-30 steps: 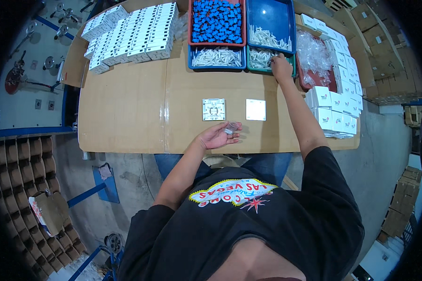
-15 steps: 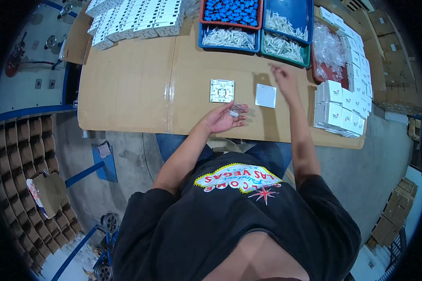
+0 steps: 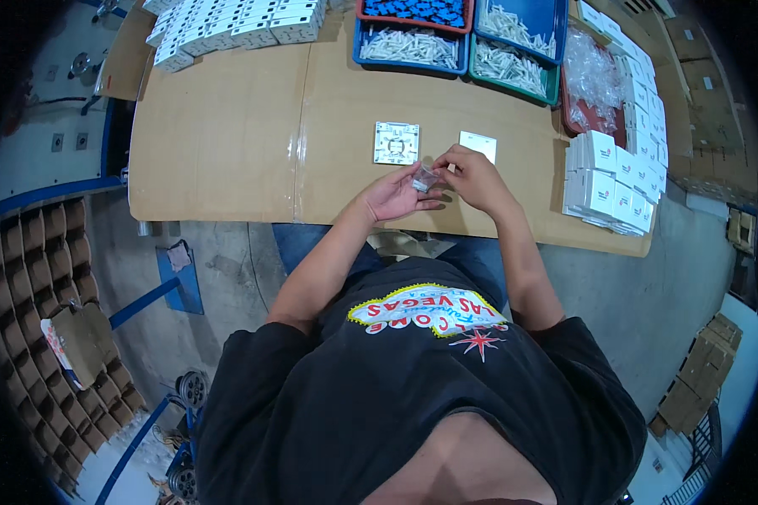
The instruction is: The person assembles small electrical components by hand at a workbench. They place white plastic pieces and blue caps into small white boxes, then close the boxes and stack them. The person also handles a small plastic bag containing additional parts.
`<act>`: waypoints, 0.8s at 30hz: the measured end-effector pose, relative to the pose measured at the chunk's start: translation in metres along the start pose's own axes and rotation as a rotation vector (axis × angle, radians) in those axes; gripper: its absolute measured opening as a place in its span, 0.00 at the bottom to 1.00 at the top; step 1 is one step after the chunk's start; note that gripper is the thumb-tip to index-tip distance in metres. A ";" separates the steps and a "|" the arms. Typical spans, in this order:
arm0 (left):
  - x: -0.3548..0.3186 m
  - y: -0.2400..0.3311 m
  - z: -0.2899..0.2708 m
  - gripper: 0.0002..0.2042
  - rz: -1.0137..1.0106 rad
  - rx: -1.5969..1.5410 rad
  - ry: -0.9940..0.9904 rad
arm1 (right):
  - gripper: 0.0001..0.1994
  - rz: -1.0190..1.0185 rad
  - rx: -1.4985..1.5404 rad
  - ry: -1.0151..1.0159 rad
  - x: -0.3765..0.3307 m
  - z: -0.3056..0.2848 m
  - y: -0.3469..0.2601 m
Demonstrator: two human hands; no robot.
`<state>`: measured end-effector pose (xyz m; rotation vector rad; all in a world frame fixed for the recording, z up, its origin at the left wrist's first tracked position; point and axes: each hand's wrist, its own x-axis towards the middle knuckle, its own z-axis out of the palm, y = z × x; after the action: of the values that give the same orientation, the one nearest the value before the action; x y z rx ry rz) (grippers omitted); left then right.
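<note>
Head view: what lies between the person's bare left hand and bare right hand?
In the head view, a small clear plastic packet lies between the left hand and the right hand, at the fingers of both.

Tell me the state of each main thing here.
Small clear bag: held, opening unclear
Left hand: palm up, holding bag
Right hand: fingers bent, at bag
Fitted white plate: lying flat
Plain white plate: flat, partly hidden
Green tray: holding white pieces
Upper-left white units: in rows
</note>
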<state>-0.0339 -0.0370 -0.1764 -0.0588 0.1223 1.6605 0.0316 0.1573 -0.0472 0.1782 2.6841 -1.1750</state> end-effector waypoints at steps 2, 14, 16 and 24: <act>-0.001 -0.002 -0.006 0.21 0.016 0.001 -0.014 | 0.08 -0.035 -0.061 -0.024 0.003 0.002 -0.003; -0.001 0.000 0.000 0.19 0.028 0.052 0.003 | 0.14 -0.002 0.018 -0.027 0.010 -0.001 -0.020; -0.001 0.000 -0.003 0.19 0.030 0.039 0.003 | 0.13 0.040 -0.024 -0.040 0.008 -0.004 -0.025; 0.000 -0.004 -0.015 0.20 0.042 0.020 -0.005 | 0.16 0.093 0.030 -0.136 0.011 0.009 -0.021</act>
<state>-0.0302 -0.0384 -0.1916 -0.0374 0.1372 1.7013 0.0180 0.1367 -0.0409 0.2171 2.5145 -1.1564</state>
